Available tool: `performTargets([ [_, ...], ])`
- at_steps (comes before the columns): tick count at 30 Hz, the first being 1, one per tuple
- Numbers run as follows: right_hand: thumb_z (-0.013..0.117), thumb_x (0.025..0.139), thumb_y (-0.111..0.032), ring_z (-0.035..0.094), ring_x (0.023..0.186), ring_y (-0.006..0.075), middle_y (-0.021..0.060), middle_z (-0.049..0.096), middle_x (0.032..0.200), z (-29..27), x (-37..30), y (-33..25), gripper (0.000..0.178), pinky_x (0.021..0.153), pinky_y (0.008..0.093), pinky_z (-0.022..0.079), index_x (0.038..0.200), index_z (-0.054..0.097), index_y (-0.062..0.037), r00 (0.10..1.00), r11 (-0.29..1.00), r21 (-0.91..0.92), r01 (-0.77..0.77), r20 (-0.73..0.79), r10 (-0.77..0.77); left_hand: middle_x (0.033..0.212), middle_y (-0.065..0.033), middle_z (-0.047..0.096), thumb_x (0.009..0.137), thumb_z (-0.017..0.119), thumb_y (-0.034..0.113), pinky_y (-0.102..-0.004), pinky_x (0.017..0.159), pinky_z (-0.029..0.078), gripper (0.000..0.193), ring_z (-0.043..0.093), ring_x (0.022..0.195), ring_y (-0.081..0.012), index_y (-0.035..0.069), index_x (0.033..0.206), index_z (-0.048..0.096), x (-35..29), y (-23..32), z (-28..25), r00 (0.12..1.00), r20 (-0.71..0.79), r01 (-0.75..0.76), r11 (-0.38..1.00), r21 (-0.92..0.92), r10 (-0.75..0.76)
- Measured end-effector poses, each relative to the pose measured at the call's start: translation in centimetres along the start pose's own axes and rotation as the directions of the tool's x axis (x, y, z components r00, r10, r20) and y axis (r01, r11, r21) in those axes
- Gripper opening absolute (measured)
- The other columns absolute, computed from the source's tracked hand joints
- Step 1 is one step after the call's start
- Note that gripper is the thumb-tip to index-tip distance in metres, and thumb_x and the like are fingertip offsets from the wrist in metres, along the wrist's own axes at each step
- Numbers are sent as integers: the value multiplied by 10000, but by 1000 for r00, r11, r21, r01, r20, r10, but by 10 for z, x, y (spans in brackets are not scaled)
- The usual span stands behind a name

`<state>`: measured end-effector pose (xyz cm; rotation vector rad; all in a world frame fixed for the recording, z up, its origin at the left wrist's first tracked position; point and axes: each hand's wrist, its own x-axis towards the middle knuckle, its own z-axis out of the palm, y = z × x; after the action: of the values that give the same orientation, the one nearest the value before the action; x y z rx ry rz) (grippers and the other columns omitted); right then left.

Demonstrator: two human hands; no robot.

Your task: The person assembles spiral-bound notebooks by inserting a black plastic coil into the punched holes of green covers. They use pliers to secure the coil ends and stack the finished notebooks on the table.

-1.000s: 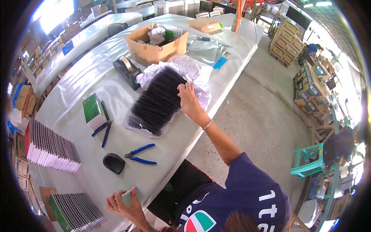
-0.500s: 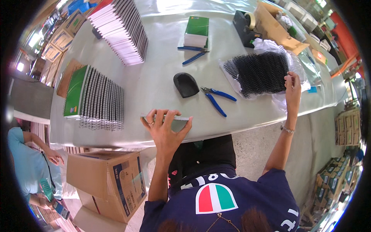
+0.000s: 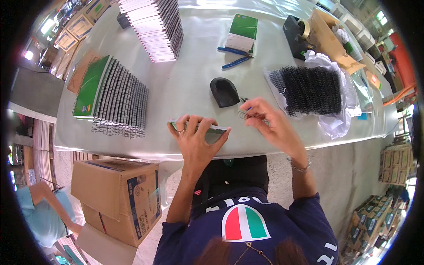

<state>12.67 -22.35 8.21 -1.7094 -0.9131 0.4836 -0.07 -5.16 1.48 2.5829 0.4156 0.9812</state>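
Observation:
My left hand (image 3: 196,136) grips a thin pad of sheets with a green cover (image 3: 216,129), standing on its edge near the front of the table. Pinched in my right hand (image 3: 273,123) is a dark spiral binding coil (image 3: 243,114), its end poking out toward the pad. That hand partly covers the blue-handled pliers behind it. Just beyond lies a black rounded holder (image 3: 224,92). On white wrapping (image 3: 333,126) to the right rests a bundle of black spiral coils (image 3: 311,90).
Green-covered spiral notebooks (image 3: 117,97) stand in a row at left, behind them a tall notebook stack (image 3: 157,31). Farther back are a small green pad stack (image 3: 243,33), blue cutters (image 3: 236,57) and a tape dispenser (image 3: 295,37). An open carton (image 3: 117,194) sits below left, near another person (image 3: 46,212).
My right hand has come left from the coil bundle to beside the pad, now with a coil in its fingers. My left hand keeps its grip on the pad. The view has shifted slightly.

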Motion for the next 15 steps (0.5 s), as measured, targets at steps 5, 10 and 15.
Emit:
performTargets([
  [5,629,937,-84,640,859,289,160,657,934,18,3,4,168,783,357,493,1077,600,4,998,977,-212,29,64,-16,903,30,556,654,859,379,-533,1004,252,316,492,1043,-241,208,833,662,2,2,-3,1000,5,3,1000,-21,-3],
  [10,615,934,-79,622,923,380,184,661,973,24,4,8,152,797,396,476,1055,604,12,995,980,-192,53,88,-37,909,33,561,650,856,377,-531,989,254,321,495,1028,-239,205,843,665,3,3,-3,1000,8,16,1000,-24,-16],
  [15,604,933,-69,612,929,373,179,659,970,26,0,8,161,818,407,467,1071,606,13,995,981,-181,69,84,-55,917,34,559,687,842,422,-538,989,244,344,493,1022,-235,202,885,666,4,1,-2,999,33,29,1000,-10,-28],
])
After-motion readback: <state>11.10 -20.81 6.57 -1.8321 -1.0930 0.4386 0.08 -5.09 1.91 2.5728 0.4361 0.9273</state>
